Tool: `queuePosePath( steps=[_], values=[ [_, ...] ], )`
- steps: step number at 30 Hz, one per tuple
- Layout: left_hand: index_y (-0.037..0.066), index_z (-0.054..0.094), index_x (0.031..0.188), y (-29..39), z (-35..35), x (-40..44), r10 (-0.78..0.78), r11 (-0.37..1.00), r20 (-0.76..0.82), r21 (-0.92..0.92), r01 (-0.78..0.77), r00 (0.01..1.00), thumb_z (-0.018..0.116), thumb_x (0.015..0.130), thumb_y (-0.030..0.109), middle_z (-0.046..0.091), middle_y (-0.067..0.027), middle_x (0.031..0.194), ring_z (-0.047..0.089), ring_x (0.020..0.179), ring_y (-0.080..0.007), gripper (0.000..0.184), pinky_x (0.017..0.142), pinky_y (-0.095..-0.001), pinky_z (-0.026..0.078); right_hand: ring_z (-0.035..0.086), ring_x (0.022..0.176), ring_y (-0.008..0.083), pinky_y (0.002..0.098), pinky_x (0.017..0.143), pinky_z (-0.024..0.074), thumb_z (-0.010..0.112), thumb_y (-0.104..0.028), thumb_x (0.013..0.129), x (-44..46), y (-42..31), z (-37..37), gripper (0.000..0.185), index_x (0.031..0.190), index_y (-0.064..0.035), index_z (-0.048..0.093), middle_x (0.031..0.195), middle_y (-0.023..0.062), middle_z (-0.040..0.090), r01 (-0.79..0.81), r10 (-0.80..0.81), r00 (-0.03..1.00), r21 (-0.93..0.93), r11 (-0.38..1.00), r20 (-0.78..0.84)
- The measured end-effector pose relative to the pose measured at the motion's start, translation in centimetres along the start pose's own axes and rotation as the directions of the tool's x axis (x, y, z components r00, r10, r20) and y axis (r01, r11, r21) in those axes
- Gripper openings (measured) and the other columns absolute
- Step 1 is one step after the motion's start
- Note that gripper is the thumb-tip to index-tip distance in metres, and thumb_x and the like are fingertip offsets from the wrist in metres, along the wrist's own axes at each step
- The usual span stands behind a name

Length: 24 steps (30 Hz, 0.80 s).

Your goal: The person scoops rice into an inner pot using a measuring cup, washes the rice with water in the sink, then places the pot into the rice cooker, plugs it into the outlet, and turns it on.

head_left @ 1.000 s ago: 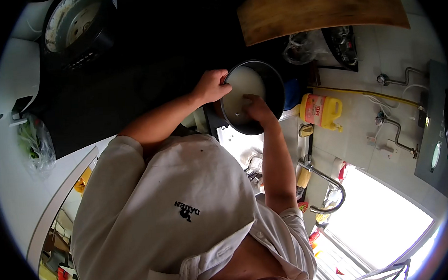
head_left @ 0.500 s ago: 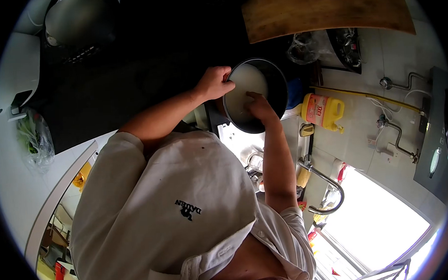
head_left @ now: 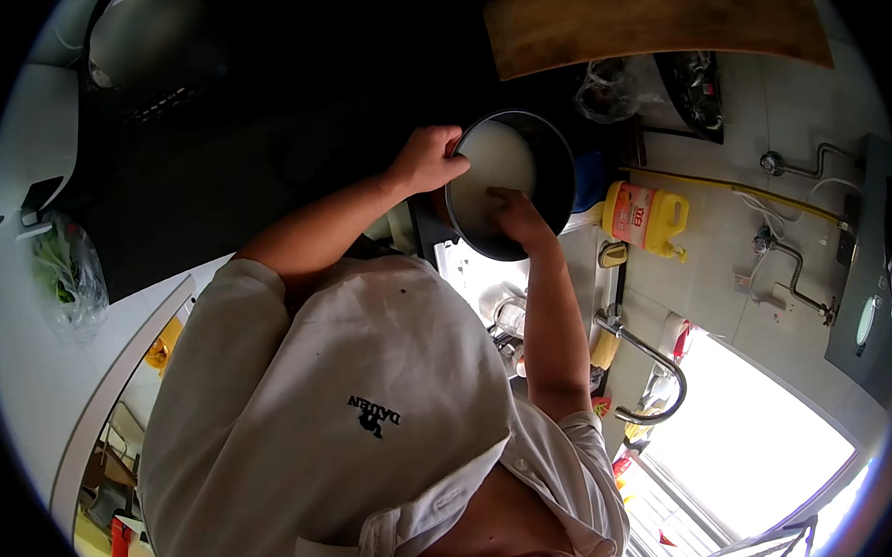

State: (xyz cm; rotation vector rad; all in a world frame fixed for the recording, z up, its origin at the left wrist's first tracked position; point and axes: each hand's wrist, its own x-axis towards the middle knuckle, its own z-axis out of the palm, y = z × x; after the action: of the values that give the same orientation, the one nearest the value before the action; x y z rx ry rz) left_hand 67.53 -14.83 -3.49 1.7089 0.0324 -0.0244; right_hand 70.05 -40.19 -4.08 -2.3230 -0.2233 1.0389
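My left hand (head_left: 431, 162) is closed on the near-left rim of a dark round pot (head_left: 553, 166), thumb over the edge. Cloudy whitish contents (head_left: 500, 152) fill the pot's left part; whether rice lies under the liquid, I cannot tell. Inside the pot, my right hand (head_left: 518, 221) reaches over the near rim, one finger stretched out to the left at the whitish contents. Its other fingers are partly hidden, and nothing shows in its grasp. The pot is tilted beside the bright sink area (head_left: 471, 277).
A yellow jug (head_left: 645, 218) stands right of the pot, near a curved faucet (head_left: 659, 364). A wooden board (head_left: 654, 21) is at the top. Bagged greens (head_left: 68, 275) lie far left on the dark counter's edge (head_left: 155, 231). At top left is a dark appliance (head_left: 152, 52).
Both hands and the pot have shifted slightly up and to the right. My right hand stays inside the pot. The appliance's interior at top left, clear earlier, is now covered by a blurred grey surface.
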Motion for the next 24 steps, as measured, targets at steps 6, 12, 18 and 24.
queuePosePath(
  steps=[6, 12, 18, 24],
  values=[
    [-0.001, 0.057, 0.074, -0.1, 0.0, 0.0, 0.002, 1.000, -0.002, 0.017, -0.002, 1.000, 0.066, 0.069, 0.016, 0.059, -0.0130, 0.063, 0.056, 0.055, -0.0211, 0.020, 0.055, -0.0339, 0.046, 0.062, 0.071, 0.0159, 0.0281, 0.066, 0.0495, 0.056, -0.002, 0.075, -0.4, -0.4, 0.4, 0.053, 0.127, 0.0070, 0.056, 0.091, 0.0142, 0.067, -0.002, 0.002, 1.000, 0.109, 0.994, 0.001],
    [-0.001, 0.057, 0.074, 0.2, -0.1, -0.1, -0.008, 1.000, 0.009, -0.013, 0.009, 1.000, 0.067, 0.070, 0.015, 0.059, -0.0124, 0.063, 0.055, 0.055, -0.0194, 0.019, 0.055, -0.0335, 0.046, 0.062, 0.071, 0.0165, 0.0287, 0.066, 0.0499, 0.056, -0.003, 0.075, -0.4, -0.6, 0.1, 0.053, 0.127, 0.0067, 0.056, 0.091, 0.0154, 0.067, -0.003, 0.003, 1.000, 0.012, 1.000, 0.024],
    [-0.001, 0.057, 0.074, 0.2, -0.1, -0.1, -0.002, 1.000, 0.003, 0.008, 0.002, 1.000, 0.067, 0.069, 0.015, 0.059, -0.0125, 0.063, 0.055, 0.055, -0.0195, 0.019, 0.055, -0.0336, 0.046, 0.064, 0.073, 0.0194, 0.0301, 0.067, 0.0511, 0.058, -0.003, 0.074, -0.8, -1.7, -0.9, 0.052, 0.125, 0.0057, 0.057, 0.093, 0.0195, 0.068, 0.073, -0.082, 0.996, -0.165, 0.984, -0.047],
    [-0.001, 0.057, 0.074, -0.1, 0.0, 0.0, -0.007, 1.000, 0.012, 0.003, 0.007, 1.000, 0.067, 0.069, 0.016, 0.059, -0.0128, 0.064, 0.056, 0.056, -0.0201, 0.020, 0.055, -0.0340, 0.046, 0.064, 0.072, 0.0210, 0.0303, 0.066, 0.0507, 0.059, -0.002, 0.074, -0.4, -1.2, -1.4, 0.052, 0.125, 0.0049, 0.057, 0.095, 0.0186, 0.068, -0.096, 0.101, 0.990, 0.059, 0.994, -0.094]
  ],
)
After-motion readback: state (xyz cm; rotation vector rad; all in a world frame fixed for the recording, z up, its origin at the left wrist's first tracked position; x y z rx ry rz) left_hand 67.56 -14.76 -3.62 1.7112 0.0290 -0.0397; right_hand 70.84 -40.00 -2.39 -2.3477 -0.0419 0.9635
